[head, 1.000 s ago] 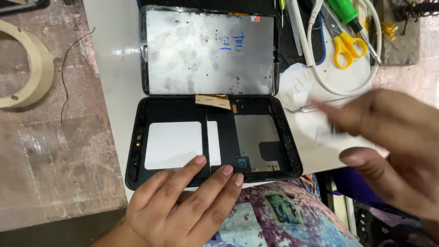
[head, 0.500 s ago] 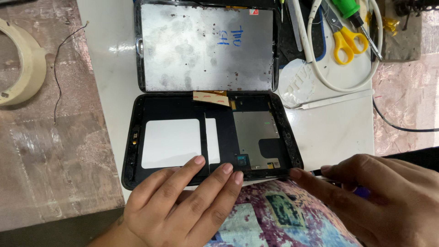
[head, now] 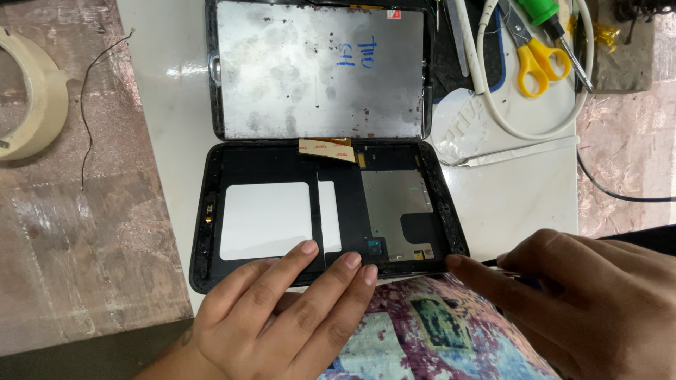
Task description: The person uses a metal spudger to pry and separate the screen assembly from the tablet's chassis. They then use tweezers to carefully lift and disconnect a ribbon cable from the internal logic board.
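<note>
Looks like a small electronics repair bench, not a kitchen or office. Opened tablet (head: 331, 204) lying flat just ahead of both hands, its screen panel (head: 320, 70) folded back further off. Beyond the right hand: yellow-handled scissors (head: 539, 63), a green-handled screwdriver (head: 546, 17), white tweezers (head: 521, 151), a looped white cable (head: 493, 105). Far left of the left hand, a tape roll (head: 24, 98) on a worn stone counter (head: 77, 232).
</note>
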